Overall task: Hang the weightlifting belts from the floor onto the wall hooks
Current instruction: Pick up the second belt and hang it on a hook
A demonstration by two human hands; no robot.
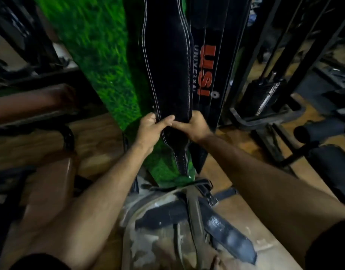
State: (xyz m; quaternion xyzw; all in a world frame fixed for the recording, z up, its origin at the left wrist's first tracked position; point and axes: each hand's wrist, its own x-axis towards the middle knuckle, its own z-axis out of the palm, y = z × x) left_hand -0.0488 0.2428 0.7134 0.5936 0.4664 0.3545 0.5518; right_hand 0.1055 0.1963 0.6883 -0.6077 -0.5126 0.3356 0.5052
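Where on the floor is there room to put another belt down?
Bare floor lies left of the green wall panel. Another patch sits between the right hand and the black machine frame. Below the hands, the belt pile crowds the floor.

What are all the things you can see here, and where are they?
Hanging belt: one, black with white stitching, against the wall, gripped at its lower part.
USI belt: one, black with red letters, hanging beside it on the right.
Grass wall panel: one, green, behind the belts.
Floor belts: at least two, black and olive, piled below the hands.
Gym machine frame: black, on the right.
Padded bench: brown, on the left.
Left hand: grips the hanging belt's left edge.
Right hand: grips its right edge.
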